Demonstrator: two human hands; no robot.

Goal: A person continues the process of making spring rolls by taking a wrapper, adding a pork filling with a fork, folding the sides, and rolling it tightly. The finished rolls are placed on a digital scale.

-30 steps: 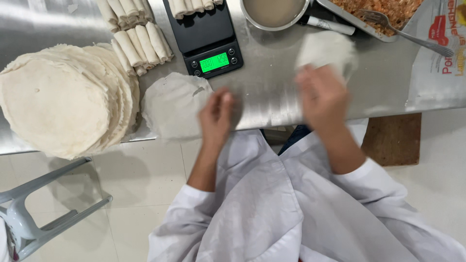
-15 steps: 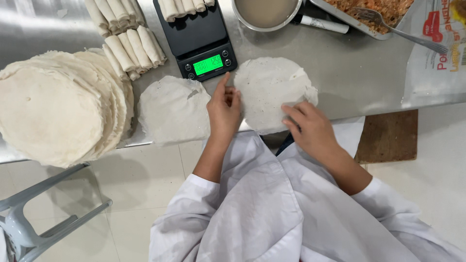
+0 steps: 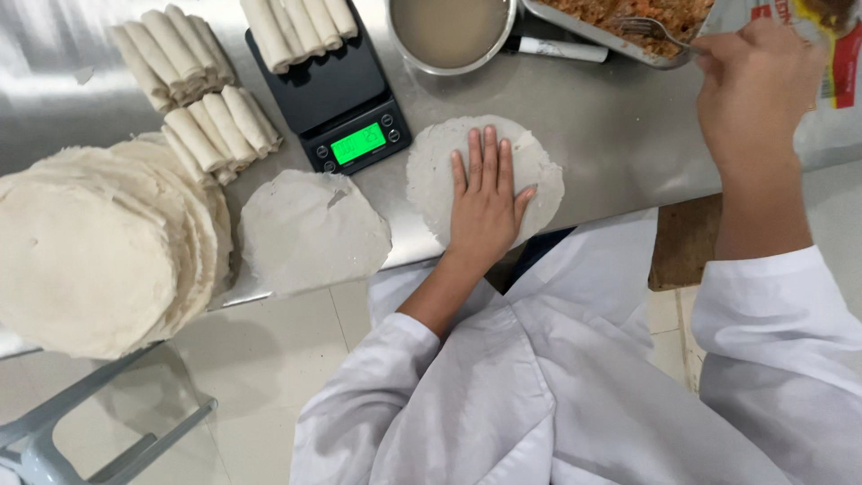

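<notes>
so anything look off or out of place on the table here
Yes: the loose wrapper left of the left hand hangs over the table's front edge and has a small tear near its top. The big wrapper stack overhangs too.

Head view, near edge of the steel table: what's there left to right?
Stack of round wrappers → single loose wrapper → wrapper under the flat left hand → right hand holding a fork over the filling tray.
</notes>
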